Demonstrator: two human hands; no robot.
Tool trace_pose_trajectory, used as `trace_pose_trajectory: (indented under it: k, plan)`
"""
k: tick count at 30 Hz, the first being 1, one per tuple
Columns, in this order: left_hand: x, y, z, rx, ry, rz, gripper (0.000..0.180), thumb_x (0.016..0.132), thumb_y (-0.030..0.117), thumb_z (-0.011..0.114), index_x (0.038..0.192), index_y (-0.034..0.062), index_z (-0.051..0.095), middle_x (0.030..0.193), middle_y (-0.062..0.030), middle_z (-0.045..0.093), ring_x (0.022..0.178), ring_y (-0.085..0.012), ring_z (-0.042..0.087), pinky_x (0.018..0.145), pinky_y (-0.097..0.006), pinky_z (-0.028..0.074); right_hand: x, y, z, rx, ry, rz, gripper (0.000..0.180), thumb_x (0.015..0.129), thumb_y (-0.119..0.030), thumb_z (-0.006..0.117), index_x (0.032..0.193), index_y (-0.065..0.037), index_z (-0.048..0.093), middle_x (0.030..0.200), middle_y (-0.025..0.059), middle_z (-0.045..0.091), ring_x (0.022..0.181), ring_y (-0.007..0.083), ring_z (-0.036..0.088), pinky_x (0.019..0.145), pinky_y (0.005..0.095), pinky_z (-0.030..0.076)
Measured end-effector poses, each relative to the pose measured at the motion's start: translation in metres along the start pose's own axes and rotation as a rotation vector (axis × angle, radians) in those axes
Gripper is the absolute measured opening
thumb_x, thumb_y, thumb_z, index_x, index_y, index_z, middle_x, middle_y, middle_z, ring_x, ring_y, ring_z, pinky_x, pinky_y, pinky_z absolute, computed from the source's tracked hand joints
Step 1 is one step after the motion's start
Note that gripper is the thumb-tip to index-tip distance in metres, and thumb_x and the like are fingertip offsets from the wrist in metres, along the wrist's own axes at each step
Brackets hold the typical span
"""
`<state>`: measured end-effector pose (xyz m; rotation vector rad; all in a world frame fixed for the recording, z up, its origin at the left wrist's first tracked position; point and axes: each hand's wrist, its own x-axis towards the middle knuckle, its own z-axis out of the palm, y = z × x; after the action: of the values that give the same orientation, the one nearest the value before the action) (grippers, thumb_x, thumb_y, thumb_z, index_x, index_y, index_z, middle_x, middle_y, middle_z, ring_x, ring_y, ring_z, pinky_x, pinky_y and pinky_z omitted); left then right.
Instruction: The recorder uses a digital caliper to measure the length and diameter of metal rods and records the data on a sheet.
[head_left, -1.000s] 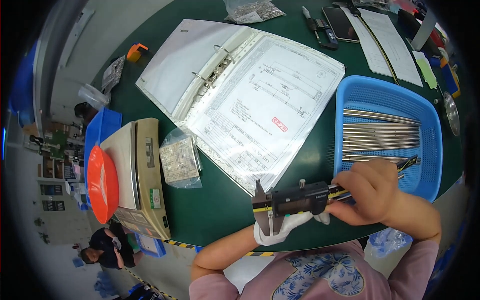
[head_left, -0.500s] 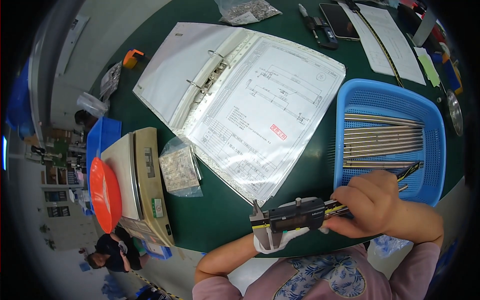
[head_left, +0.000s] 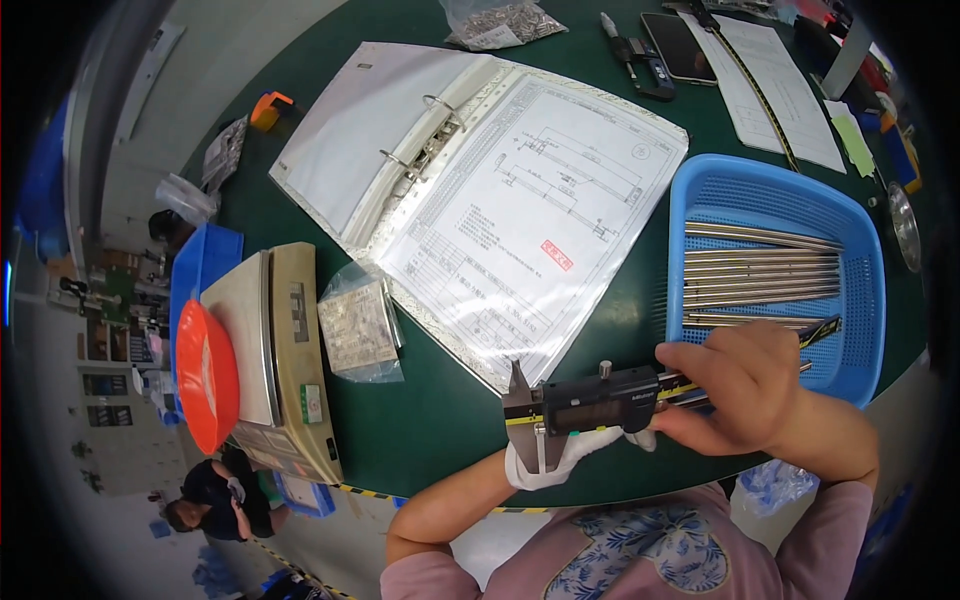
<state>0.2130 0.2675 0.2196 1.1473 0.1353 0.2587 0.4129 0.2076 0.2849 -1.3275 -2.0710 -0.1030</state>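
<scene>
My right hand, bare, grips the beam of a digital caliper with fingers and thumb. The caliper lies level above the table's front edge, with its metal jaws toward the left and its dark display facing up. My left hand, in a white glove, is closed just behind and below the caliper. Most of its fingers are hidden by the display housing, so what it holds cannot be made out. Right beside my right hand stands a blue plastic basket with several thin metal rods lying in it.
An open ring binder with a technical drawing lies mid-table. To its left are a small plastic bag, a weighing scale and a red tray. Farther back are a bag of small metal parts, a micrometer and a phone.
The caliper has risen slightly in the picture and turned a little, its jaws showing more upright. Both hands moved with it. The view has shifted slightly.
</scene>
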Motion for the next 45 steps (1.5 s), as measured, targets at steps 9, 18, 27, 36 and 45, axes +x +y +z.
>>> trace_pose_trajectory:
  k: [9,18,27,36,45]
  plan:
    - [-0.004,-0.017,0.015,0.109,0.34,0.313,0.035,0.081,0.004,0.052,0.115,0.0102,0.049,0.111,-0.0064,0.053,0.096,-0.0178,0.053,0.085,-0.028,0.04,0.001,-0.002,0.002,0.0,0.012,-0.042,0.036,0.064,-0.033,0.067,0.079,-0.002,0.058,0.056,0.0024,0.045,0.04,0.0137,0.046,0.035,0.0247,0.034]
    - [-0.019,-0.047,0.0,0.78,0.452,0.021,0.035,0.077,0.008,0.061,0.111,0.0103,0.052,0.099,-0.0061,0.059,0.084,-0.0161,0.057,0.073,-0.027,0.045,-0.002,-0.001,0.003,-0.003,-0.008,-0.024,0.036,0.063,-0.034,0.068,0.078,-0.003,0.057,0.056,0.0022,0.047,0.041,0.0141,0.048,0.035,0.0248,0.034]
    - [-0.017,-0.039,0.0,0.665,0.393,0.059,0.031,0.077,0.006,0.06,0.107,0.0059,0.052,0.095,-0.0051,0.059,0.082,-0.0139,0.056,0.072,-0.025,0.045,0.0,-0.002,0.002,-0.016,0.024,-0.032,0.036,0.062,-0.035,0.067,0.076,-0.004,0.056,0.054,0.0014,0.045,0.04,0.0141,0.046,0.035,0.0248,0.033]
    - [-0.012,-0.021,0.018,0.378,0.572,0.153,0.03,0.076,0.009,0.061,0.105,0.0087,0.055,0.097,-0.0053,0.058,0.083,-0.0133,0.055,0.07,-0.027,0.045,-0.002,-0.002,0.006,-0.01,0.019,-0.023,0.035,0.061,-0.037,0.068,0.07,-0.006,0.053,0.052,0.0004,0.041,0.038,0.0137,0.044,0.033,0.0251,0.031]
    - [-0.016,-0.029,0.012,0.442,0.49,0.233,0.037,0.078,0.009,0.059,0.114,0.0089,0.048,0.103,-0.0046,0.055,0.086,-0.0147,0.055,0.074,-0.026,0.044,-0.002,-0.003,0.005,-0.027,0.001,-0.022,0.035,0.061,-0.038,0.068,0.066,-0.008,0.051,0.05,0.0003,0.038,0.037,0.0134,0.042,0.033,0.0254,0.03]
